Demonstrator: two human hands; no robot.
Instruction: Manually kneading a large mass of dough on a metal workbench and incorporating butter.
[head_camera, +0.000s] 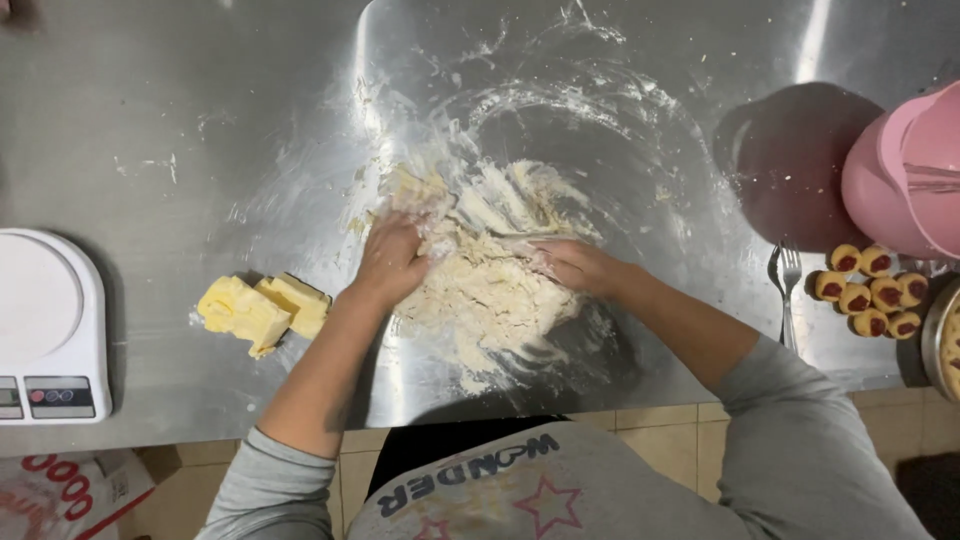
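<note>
1. Dough (490, 285): pale cream, crumbly and shaggy, not smooth. Irregular heap at the near-centre of the steel table (180, 130), just in from the front edge.
2. Left hand (393, 258): palm down on the left side of the heap, fingers pressed into it and floured. No pinch; can't tell exactly how far the fingers are spread under the flour.
3. Right hand (578, 265): flat on the right side of the heap, fingers together, pointing left and pushing into the crumbs. Nothing enclosed in it.
4. Flour smears (560, 110): thin white arcs and streaks ringing the heap, on the far side mostly.
5. Butter (262, 310): yellow blocks with soft, rough-cut edges, left of the left forearm, apart from the heap.
6. Kitchen scale (45, 330): white, rounded platform, small display at the front; at the table's left edge.
7. Pink container (900, 170): smooth plastic, at the right edge. Contents not visible.
8. Fork (787, 290): metal, lying right of the right forearm.
9. Small pastries (870, 290): 8 or so round golden pieces with dark red centres, clustered directly on the table beside the fork.
10. Surface: brushed stainless steel, reflective. Tan floor tiles (650, 430) show below the front edge.
</note>
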